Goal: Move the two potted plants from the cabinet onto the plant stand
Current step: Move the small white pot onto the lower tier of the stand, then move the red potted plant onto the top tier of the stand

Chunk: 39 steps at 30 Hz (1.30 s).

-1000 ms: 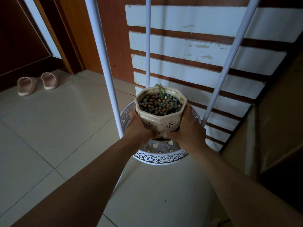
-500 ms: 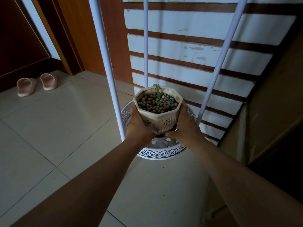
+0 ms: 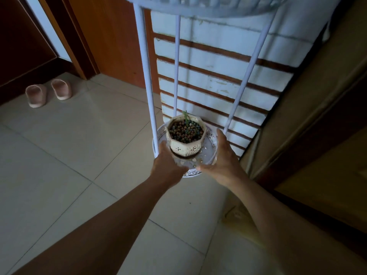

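A cream octagonal pot [image 3: 185,147], filled with brown and blue pebbles and one small green shoot, stands upright on the lower round tray [image 3: 210,144] of the white plant stand. My left hand [image 3: 167,165] sits just below and left of the pot, fingers apart, not gripping it. My right hand [image 3: 222,159] is off the pot to the right, fingers spread over the tray's rim. The stand's upper tray [image 3: 202,6] spans the top of the view on three thin white legs. No second pot is in view.
A wooden cabinet [image 3: 327,116] rises close on the right. Behind the stand is a white-and-brown striped wall [image 3: 218,76]. A pair of pink slippers [image 3: 48,93] lies on the tiled floor by a wooden door at left.
Both hands have let go of the pot, which now rests on the lower tray. The hands have drawn back, and the view has tilted up to show the upper tray.
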Each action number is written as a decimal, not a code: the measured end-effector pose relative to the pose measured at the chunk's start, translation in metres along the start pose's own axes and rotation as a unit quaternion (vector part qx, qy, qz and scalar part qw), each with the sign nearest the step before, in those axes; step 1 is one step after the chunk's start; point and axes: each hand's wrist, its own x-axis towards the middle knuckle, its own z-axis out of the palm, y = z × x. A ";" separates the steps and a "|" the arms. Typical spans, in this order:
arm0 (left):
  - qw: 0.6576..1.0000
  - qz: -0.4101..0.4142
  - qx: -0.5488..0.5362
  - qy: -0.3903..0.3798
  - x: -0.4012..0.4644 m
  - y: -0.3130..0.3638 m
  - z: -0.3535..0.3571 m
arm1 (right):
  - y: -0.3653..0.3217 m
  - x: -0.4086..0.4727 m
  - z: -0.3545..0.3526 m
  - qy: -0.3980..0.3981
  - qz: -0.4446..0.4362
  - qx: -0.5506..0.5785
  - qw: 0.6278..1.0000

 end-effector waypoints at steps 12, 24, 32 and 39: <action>0.993 -0.059 0.022 -0.099 -0.158 0.172 -0.132 | -0.192 -0.130 -0.162 0.019 0.129 0.039 0.991; 0.987 0.056 0.029 -0.146 -0.245 0.336 -0.220 | -0.336 -0.211 -0.300 0.134 0.112 0.040 0.984; 0.984 0.092 -0.033 -0.151 -0.282 0.387 -0.253 | -0.370 -0.248 -0.363 0.196 0.129 0.047 0.971; 0.968 0.162 -0.031 -0.191 -0.265 0.421 -0.280 | -0.388 -0.243 -0.377 0.260 0.158 0.057 0.951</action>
